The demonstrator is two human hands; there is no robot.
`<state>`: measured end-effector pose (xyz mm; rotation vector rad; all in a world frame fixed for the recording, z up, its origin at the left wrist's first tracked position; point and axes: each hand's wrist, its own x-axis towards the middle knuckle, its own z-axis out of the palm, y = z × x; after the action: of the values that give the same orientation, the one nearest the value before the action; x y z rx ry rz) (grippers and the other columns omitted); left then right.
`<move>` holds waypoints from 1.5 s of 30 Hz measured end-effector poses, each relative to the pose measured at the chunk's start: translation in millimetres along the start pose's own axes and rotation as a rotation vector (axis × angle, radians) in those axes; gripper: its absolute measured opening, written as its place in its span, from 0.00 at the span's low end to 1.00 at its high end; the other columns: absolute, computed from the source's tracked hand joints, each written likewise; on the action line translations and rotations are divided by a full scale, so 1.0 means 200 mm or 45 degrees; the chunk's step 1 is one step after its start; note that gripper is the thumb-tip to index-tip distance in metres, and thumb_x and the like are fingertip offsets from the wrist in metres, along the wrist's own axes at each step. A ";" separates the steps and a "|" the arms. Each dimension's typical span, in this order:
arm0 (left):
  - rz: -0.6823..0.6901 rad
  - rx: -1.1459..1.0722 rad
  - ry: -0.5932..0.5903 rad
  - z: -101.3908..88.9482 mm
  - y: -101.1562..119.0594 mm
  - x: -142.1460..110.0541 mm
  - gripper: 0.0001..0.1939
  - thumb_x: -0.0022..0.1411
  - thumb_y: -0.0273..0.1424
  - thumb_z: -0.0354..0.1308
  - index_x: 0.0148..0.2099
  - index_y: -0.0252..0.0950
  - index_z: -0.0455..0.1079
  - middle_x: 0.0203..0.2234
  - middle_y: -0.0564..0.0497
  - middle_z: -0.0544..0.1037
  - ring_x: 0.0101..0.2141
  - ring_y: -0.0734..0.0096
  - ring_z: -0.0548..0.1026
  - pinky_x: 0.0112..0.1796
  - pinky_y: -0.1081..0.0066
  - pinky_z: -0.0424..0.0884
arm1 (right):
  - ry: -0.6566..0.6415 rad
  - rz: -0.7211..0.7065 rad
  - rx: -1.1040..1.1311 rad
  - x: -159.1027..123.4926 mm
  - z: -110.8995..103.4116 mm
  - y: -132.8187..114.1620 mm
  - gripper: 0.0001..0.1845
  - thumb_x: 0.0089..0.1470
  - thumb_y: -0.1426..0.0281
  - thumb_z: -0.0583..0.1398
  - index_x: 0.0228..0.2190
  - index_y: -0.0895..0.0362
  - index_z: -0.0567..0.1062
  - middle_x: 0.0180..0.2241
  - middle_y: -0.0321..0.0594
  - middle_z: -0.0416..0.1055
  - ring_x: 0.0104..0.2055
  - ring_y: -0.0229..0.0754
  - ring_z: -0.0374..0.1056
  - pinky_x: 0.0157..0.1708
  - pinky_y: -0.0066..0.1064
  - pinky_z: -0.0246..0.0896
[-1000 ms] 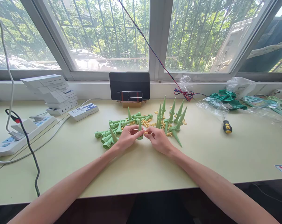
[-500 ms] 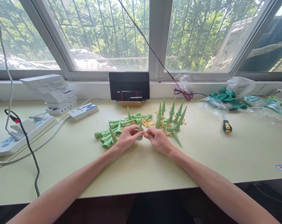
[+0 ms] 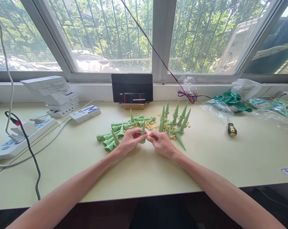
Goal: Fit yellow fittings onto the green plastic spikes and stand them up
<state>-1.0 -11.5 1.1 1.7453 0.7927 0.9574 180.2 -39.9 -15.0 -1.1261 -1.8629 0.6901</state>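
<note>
My left hand (image 3: 130,139) is closed on a green plastic spike (image 3: 143,128), which stands upright with its tip pointing up. Close beside it, my right hand (image 3: 163,143) pinches a small yellow valve piece (image 3: 148,136) against the spike's side; the fingers cover most of that piece. Left of my hands lie several loose green spikes and tubes (image 3: 110,142), some cones standing on end. To the right, several green spikes with collars and yellow pieces (image 3: 176,114) stand in a group, with one (image 3: 180,140) pointing down toward me. Small yellow valves (image 3: 150,124) are scattered between the groups.
A phone (image 3: 134,98) leans before a dark tablet (image 3: 131,84) at the back. White boxes (image 3: 60,95) and a power strip (image 3: 22,140) with cables occupy the left. A screwdriver (image 3: 232,129) and green plastic wrapping (image 3: 229,100) lie at right. The table's front edge (image 3: 144,196) is near me.
</note>
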 end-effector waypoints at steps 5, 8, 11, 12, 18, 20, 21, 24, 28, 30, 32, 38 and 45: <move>0.017 -0.020 -0.014 0.00 0.01 0.00 0.12 0.60 0.39 0.62 0.36 0.33 0.75 0.26 0.51 0.72 0.27 0.75 0.67 0.28 0.73 0.62 | -0.010 0.016 0.070 0.00 0.00 -0.01 0.15 0.59 0.64 0.54 0.22 0.55 0.64 0.21 0.31 0.59 0.24 0.35 0.50 0.25 0.28 0.46; 0.024 -0.036 -0.021 0.00 0.01 0.00 0.11 0.60 0.38 0.62 0.35 0.34 0.74 0.26 0.51 0.71 0.27 0.75 0.66 0.29 0.73 0.62 | -0.016 0.023 0.094 0.00 0.00 -0.01 0.16 0.59 0.63 0.54 0.22 0.55 0.64 0.21 0.31 0.59 0.24 0.35 0.51 0.25 0.28 0.46; 0.032 -0.038 -0.019 0.00 0.02 0.00 0.11 0.60 0.38 0.62 0.35 0.34 0.74 0.27 0.51 0.71 0.27 0.75 0.66 0.29 0.73 0.62 | -0.015 0.022 0.101 0.00 0.00 -0.01 0.16 0.59 0.63 0.54 0.22 0.55 0.63 0.21 0.31 0.59 0.24 0.35 0.51 0.26 0.28 0.46; 0.035 -0.038 -0.023 0.00 0.02 0.00 0.12 0.60 0.38 0.62 0.35 0.34 0.74 0.27 0.51 0.72 0.27 0.74 0.67 0.29 0.73 0.63 | -0.017 0.023 0.098 0.00 0.00 -0.01 0.16 0.59 0.63 0.54 0.21 0.55 0.63 0.21 0.32 0.59 0.24 0.35 0.51 0.26 0.28 0.46; 0.041 -0.073 -0.060 0.00 0.03 0.00 0.11 0.61 0.38 0.62 0.35 0.34 0.74 0.27 0.50 0.74 0.28 0.74 0.69 0.29 0.73 0.63 | -0.029 0.024 0.067 0.00 0.00 -0.02 0.17 0.60 0.64 0.53 0.22 0.56 0.64 0.21 0.31 0.58 0.24 0.34 0.50 0.25 0.28 0.45; 0.039 -0.090 -0.064 0.00 0.03 0.00 0.11 0.61 0.37 0.62 0.35 0.34 0.74 0.27 0.50 0.74 0.27 0.74 0.68 0.29 0.73 0.62 | -0.026 0.018 0.058 0.00 0.00 -0.02 0.17 0.61 0.64 0.52 0.21 0.56 0.64 0.20 0.31 0.57 0.23 0.34 0.49 0.25 0.28 0.45; 0.037 -0.097 -0.064 0.00 0.03 0.00 0.11 0.61 0.37 0.62 0.35 0.34 0.75 0.27 0.50 0.74 0.27 0.74 0.68 0.29 0.73 0.61 | -0.026 0.014 0.057 0.00 0.00 -0.02 0.17 0.61 0.64 0.52 0.21 0.56 0.63 0.20 0.31 0.57 0.23 0.34 0.49 0.25 0.28 0.45; 0.031 -0.103 -0.064 0.00 0.03 0.00 0.11 0.61 0.37 0.62 0.36 0.34 0.75 0.26 0.51 0.74 0.26 0.75 0.67 0.28 0.73 0.60 | -0.026 -0.004 0.057 0.00 0.00 -0.02 0.18 0.62 0.64 0.51 0.21 0.56 0.62 0.20 0.32 0.58 0.23 0.34 0.49 0.25 0.27 0.45; 0.027 -0.113 -0.066 0.00 0.03 0.00 0.11 0.61 0.37 0.62 0.35 0.34 0.75 0.26 0.51 0.74 0.26 0.75 0.66 0.28 0.73 0.60 | -0.022 -0.024 0.058 0.00 0.00 -0.02 0.19 0.62 0.63 0.50 0.21 0.56 0.60 0.20 0.32 0.57 0.23 0.34 0.49 0.25 0.27 0.45; 0.019 -0.122 -0.071 -0.01 0.03 0.00 0.11 0.60 0.37 0.62 0.35 0.34 0.75 0.26 0.51 0.73 0.27 0.75 0.66 0.29 0.72 0.60 | -0.020 -0.032 0.055 0.00 0.01 -0.02 0.19 0.62 0.63 0.50 0.21 0.56 0.59 0.20 0.32 0.57 0.23 0.34 0.49 0.25 0.28 0.45; 0.014 -0.125 -0.071 -0.01 0.03 0.00 0.11 0.60 0.37 0.62 0.34 0.33 0.75 0.26 0.51 0.73 0.27 0.75 0.66 0.29 0.72 0.60 | -0.019 -0.040 0.049 -0.01 0.01 -0.02 0.19 0.62 0.63 0.50 0.21 0.56 0.59 0.21 0.32 0.57 0.23 0.34 0.49 0.25 0.28 0.44; -0.011 -0.107 -0.029 0.00 0.01 0.01 0.13 0.59 0.40 0.63 0.36 0.33 0.76 0.27 0.50 0.74 0.27 0.74 0.66 0.28 0.72 0.60 | 0.005 -0.043 0.041 0.00 0.01 -0.01 0.19 0.62 0.63 0.50 0.20 0.56 0.59 0.20 0.31 0.56 0.23 0.33 0.49 0.24 0.28 0.44; -0.118 -0.116 0.046 0.00 -0.02 0.02 0.19 0.63 0.44 0.57 0.41 0.33 0.76 0.26 0.50 0.70 0.25 0.76 0.62 0.26 0.74 0.61 | 0.096 -0.042 0.027 0.00 0.02 -0.02 0.20 0.62 0.61 0.52 0.20 0.56 0.60 0.18 0.30 0.53 0.21 0.33 0.47 0.24 0.27 0.44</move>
<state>0.0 -7.2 -1.5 1.6033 0.8335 0.9506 175.1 -41.4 -14.3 -1.0907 -1.8023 0.6391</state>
